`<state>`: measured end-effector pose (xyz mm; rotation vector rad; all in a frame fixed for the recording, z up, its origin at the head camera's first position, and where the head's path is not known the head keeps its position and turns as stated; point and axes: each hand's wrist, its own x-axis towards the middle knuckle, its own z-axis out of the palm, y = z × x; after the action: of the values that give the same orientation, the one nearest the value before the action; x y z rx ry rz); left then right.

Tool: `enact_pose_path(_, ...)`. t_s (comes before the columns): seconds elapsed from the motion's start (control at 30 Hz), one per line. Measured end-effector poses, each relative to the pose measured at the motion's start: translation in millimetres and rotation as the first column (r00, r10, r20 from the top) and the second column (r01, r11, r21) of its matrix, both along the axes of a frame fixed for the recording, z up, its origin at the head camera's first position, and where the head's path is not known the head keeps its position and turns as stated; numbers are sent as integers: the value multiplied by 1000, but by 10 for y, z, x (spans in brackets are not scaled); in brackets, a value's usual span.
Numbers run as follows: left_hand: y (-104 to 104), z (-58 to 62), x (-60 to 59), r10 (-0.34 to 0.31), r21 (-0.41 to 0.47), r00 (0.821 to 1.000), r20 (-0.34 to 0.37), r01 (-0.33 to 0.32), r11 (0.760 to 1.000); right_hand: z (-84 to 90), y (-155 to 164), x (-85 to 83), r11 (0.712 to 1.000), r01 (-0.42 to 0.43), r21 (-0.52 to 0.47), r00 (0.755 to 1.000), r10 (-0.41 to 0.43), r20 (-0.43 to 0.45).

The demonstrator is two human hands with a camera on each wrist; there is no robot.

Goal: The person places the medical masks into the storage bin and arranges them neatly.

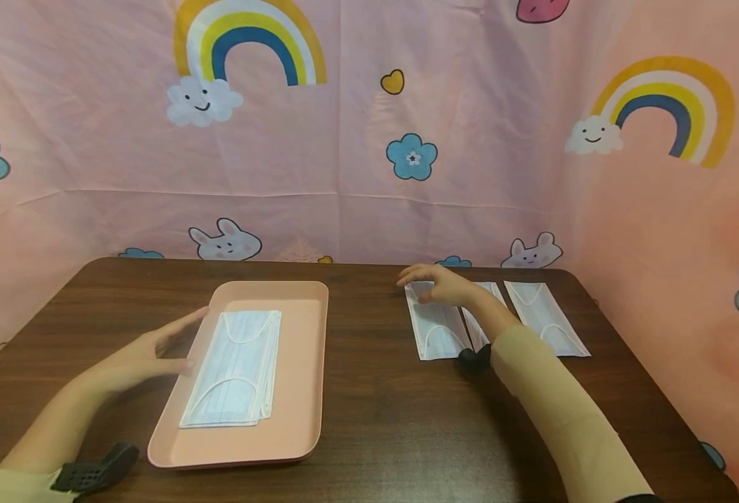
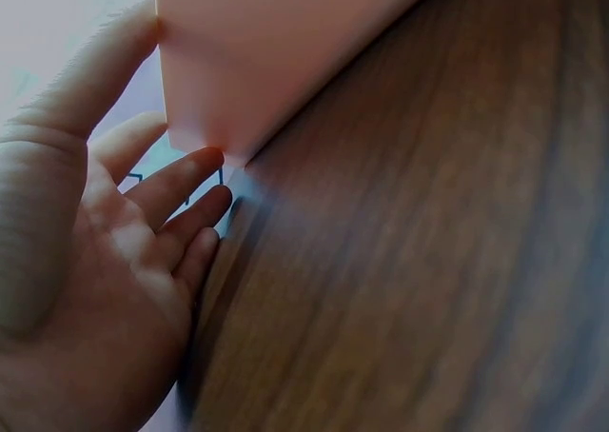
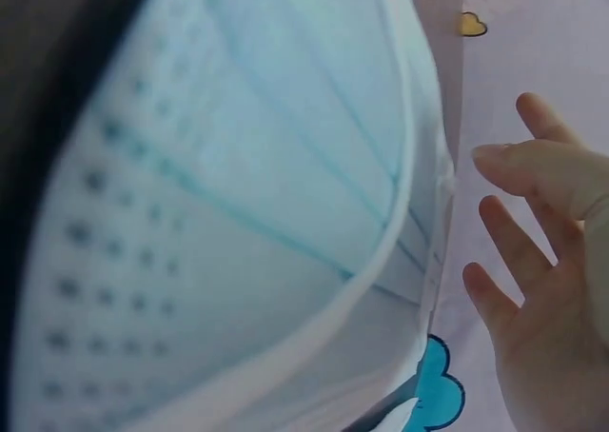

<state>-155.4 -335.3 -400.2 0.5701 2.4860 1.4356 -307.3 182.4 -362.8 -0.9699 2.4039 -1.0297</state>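
Note:
A pale pink tray (image 1: 302, 363) lies on the table with a small stack of light blue face masks (image 1: 237, 370) inside it. My left hand (image 1: 133, 356) is at the tray's left side, thumb and fingers spread; in the left wrist view its fingertips (image 2: 205, 161) meet the tray wall. Over the far end of the leftmost loose mask (image 1: 429, 318) hovers my right hand (image 1: 441, 285), fingers loosely extended and holding nothing. A second mask (image 1: 478, 334) is partly hidden by the right forearm. The third mask (image 1: 545, 318) lies farther right.
The dark wooden table (image 1: 369, 419) fills the space between tray and loose masks. A pink patterned curtain (image 1: 357, 140) hangs behind it and along the sides. Black wrist straps (image 1: 96, 471) show on the arms.

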Motion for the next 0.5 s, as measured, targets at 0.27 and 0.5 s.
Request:
enact_pose_path(0.27,13,17,0,6,20,1000,9,-7,1000,-71,43,-65,996,6,87,1000,-7,6)
enact_pose_path(0.5,-1,15,-8,7,-24,1000,-1,-7,1000,-104,58,-84,994,-8,112,1000,5,25)
